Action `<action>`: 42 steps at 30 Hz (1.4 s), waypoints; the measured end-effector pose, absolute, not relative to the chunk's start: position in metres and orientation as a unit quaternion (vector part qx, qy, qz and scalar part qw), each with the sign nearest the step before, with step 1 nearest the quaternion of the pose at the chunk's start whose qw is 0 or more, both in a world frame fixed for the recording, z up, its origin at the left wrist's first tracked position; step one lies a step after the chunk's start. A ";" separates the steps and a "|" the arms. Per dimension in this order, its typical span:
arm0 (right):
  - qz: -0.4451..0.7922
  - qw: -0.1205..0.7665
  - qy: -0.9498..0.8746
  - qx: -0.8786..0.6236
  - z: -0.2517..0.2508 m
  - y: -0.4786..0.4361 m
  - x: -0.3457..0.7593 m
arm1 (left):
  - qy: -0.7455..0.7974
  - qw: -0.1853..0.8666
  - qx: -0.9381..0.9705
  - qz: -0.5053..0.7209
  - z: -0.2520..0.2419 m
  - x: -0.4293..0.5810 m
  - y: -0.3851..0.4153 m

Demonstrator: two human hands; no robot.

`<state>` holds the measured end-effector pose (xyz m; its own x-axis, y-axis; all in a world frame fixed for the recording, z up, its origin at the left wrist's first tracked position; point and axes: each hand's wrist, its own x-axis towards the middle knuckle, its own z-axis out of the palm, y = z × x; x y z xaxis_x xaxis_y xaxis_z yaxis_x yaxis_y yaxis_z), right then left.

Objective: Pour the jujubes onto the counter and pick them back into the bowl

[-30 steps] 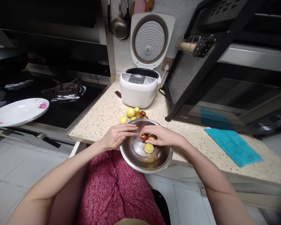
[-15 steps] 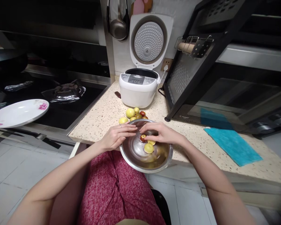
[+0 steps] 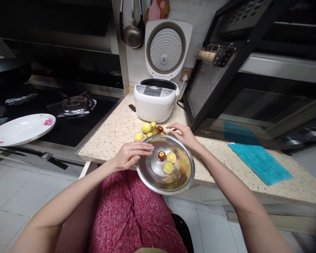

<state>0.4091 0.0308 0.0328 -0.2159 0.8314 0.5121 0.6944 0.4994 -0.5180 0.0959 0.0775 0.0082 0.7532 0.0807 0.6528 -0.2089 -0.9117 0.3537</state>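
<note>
A steel bowl point(image 3: 147, 172) juts over the speckled counter's front edge point(image 3: 113, 140). Three small fruits lie in the bowl: a reddish one point(image 3: 161, 155) and two yellow ones point(image 3: 171, 157). My left hand point(image 3: 130, 154) grips the bowl's left rim, fingers curled over it. My right hand point(image 3: 183, 135) hovers beyond the bowl's far rim, fingers spread and empty, right beside a pile of several yellow-green and red fruits point(image 3: 150, 129) on the counter.
An open white rice cooker point(image 3: 154, 98) stands behind the fruit pile. A black rack point(image 3: 213, 88) rises at the right, a blue cloth point(image 3: 260, 162) beyond it. A flowered white plate point(image 3: 21, 128) rests by the gas stove point(image 3: 73, 105) at left.
My right hand let go of the fruit in the bowl and moved up and back past the far rim toward the pile. The left hand stayed on the rim.
</note>
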 end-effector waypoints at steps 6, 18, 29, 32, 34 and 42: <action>0.146 0.374 -0.787 -0.468 0.018 0.035 0.407 | -0.081 0.159 0.910 0.373 0.012 0.094 0.075; 0.114 0.337 -0.797 -0.488 0.019 0.024 0.394 | -0.102 0.161 0.924 0.332 0.014 0.098 0.074; 0.103 0.320 -0.791 -0.511 0.023 0.024 0.394 | -0.103 0.158 0.922 0.338 0.013 0.097 0.074; 0.101 0.339 -0.795 -0.492 0.021 0.028 0.400 | -0.098 0.155 0.924 0.335 0.013 0.097 0.074; 0.103 0.361 -0.784 -0.495 0.023 0.029 0.403 | -0.095 0.152 0.926 0.333 0.013 0.097 0.074; 0.073 0.439 -0.757 -0.479 0.061 0.009 0.394 | -0.093 0.152 0.926 0.333 0.013 0.098 0.074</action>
